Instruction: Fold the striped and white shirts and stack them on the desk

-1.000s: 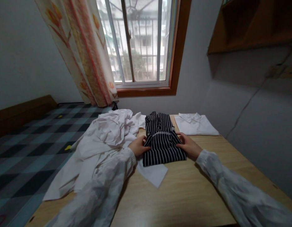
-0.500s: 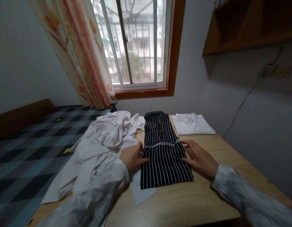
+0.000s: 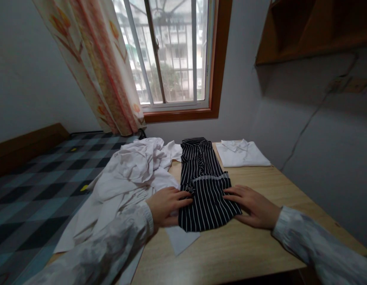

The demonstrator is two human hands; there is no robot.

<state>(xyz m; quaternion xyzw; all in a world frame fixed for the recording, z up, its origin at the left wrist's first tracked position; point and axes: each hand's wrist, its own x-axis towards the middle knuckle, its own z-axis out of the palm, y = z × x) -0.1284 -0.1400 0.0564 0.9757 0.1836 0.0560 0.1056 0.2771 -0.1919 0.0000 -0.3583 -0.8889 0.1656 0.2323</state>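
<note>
A black shirt with white stripes lies folded into a long strip, its collar at the far end and its lower part turned up over the front. My left hand is at its left edge, fingers over the cloth and thumb lower beside it. At the right edge, my right hand has its fingertips on top and its thumb by the near corner. Both hands appear to pinch the cloth, and the near end curves up at its corners. A flat white piece shows partly from beneath the shirt.
Crumpled white clothes are heaped on the left of the wooden table. A folded white shirt lies at the far right. Left of the table is a bed with a checked cover; a shelf hangs at upper right.
My fingers have shifted from beside the folded part to on top of it, and my thumbs have dropped to the sides. The fold's upper edge has buckled at left, and the near end now curves.
</note>
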